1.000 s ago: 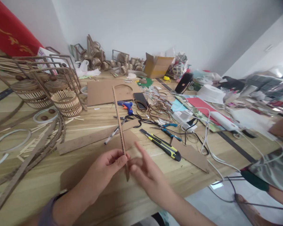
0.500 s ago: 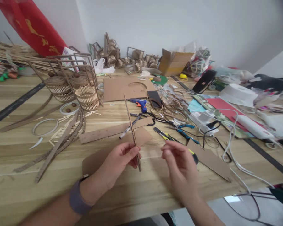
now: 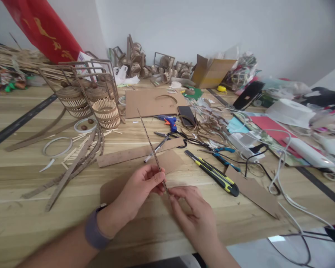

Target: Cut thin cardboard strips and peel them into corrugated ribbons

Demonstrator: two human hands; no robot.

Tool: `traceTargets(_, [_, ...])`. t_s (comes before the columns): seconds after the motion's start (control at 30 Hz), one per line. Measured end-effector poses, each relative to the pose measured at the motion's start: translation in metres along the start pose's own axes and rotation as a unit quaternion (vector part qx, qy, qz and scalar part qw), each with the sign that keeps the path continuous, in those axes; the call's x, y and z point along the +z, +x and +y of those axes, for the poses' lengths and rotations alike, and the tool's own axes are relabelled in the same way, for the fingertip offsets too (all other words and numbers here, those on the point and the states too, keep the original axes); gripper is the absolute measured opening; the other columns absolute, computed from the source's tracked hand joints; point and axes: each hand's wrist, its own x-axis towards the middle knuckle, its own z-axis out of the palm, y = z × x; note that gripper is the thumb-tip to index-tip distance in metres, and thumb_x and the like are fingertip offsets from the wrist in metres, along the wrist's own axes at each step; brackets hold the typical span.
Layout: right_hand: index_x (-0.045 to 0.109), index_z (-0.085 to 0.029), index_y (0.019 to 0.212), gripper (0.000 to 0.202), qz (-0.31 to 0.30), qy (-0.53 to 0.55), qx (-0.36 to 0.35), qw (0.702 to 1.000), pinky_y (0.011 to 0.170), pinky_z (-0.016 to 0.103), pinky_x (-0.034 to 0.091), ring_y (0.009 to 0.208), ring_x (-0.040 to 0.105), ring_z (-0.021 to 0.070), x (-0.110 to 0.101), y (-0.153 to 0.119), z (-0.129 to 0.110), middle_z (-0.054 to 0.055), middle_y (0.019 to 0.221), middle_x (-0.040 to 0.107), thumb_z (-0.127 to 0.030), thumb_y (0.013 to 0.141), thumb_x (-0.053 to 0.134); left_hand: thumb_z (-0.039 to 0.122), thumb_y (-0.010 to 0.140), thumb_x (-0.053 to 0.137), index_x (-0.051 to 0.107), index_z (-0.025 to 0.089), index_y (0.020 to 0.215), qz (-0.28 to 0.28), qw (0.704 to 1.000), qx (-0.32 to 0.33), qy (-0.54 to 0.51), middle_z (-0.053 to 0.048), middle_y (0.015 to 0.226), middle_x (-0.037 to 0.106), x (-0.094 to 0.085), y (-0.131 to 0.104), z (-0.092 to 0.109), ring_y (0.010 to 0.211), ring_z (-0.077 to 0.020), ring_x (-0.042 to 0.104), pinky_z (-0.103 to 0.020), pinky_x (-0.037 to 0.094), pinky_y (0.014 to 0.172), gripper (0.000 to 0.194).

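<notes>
A narrow brown corrugated-cardboard strip [image 3: 150, 143], seen almost edge-on, is held in the air above a pale wood-grained table [image 3: 145, 242], to the left of the yellow-and-black utility knife [image 3: 213, 175] that serves here as landmark. The left hand [image 3: 138, 190], with a grey-purple band [image 3: 96, 230] at its wrist, holds the strip between thumb and forefinger near its lower end; its other fingers are partly hidden behind the strip. The right hand [image 3: 195, 214], nearer the viewer than the knife, has thumb and forefinger drawn narrowly together at that lower end; whether they grip it cannot be told, since the fingertips cover the contact. Both forearms are cut off below. Left of the knife, the raised strip hides part of a white pen [image 3: 149, 158], which crosses a wide flat brown strip [image 3: 120, 157]; a brown cardboard piece [image 3: 110, 188], farther left, is largely covered by the left hand. Just right of the knife lie blue-handled pliers [image 3: 223, 160] and an angular cardboard offcut [image 3: 252, 191]. Beyond the knife are a blue glue gun [image 3: 171, 122] and a dark phone [image 3: 186, 115], the latter bordered by tangled brown strips [image 3: 209, 124] whose separate ends are indistinct.
</notes>
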Motion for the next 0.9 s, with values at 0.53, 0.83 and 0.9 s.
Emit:
traceTargets(0.53, [0.068, -0.024, 0.085, 0.013, -0.025, 0.05, 0.085, 0.995, 0.067, 0.027, 0.052, 0.072, 0.07, 0.0148, -0.0008, 0.0008, -0.0047, -0.001, 0.078, 0.075, -0.02, 0.09, 0.057, 0.046, 0.075, 0.075, 0.058, 0.015, 0.094, -0.018, 0.997, 0.051, 0.055, 0.003, 0.076, 0.06, 0.0014, -0.0041, -0.002, 0.057, -0.009, 0.059, -0.022, 0.05, 0.056, 0.04])
traceTargets(0.83, [0.067, -0.024, 0.083, 0.016, -0.078, 0.067, 0.068, 0.992, 0.069, 0.025, 0.052, 0.072, 0.068, 0.0133, -0.0029, 0.0072, -0.0012, -0.002, 0.078, 0.074, -0.02, 0.093, 0.055, 0.053, 0.072, 0.075, 0.058, 0.015, 0.094, -0.002, 0.996, 0.055, 0.074, 0.003, 0.075, 0.058, 0.0003, -0.0024, -0.0014, 0.054, -0.0095, 0.058, -0.024, 0.049, 0.053, 0.047])
traceTargets(0.9, [0.066, -0.024, 0.085, 0.015, -0.088, 0.057, 0.055, 0.993, 0.069, 0.024, 0.051, 0.074, 0.068, 0.0131, -0.0039, 0.009, -0.0001, -0.002, 0.08, 0.074, -0.019, 0.093, 0.054, 0.054, 0.073, 0.074, 0.057, 0.015, 0.094, 0.0, 0.996, 0.055, 0.073, 0.003, 0.075, 0.058, -0.0001, -0.002, -0.0017, 0.053, -0.0093, 0.057, -0.024, 0.048, 0.053, 0.048])
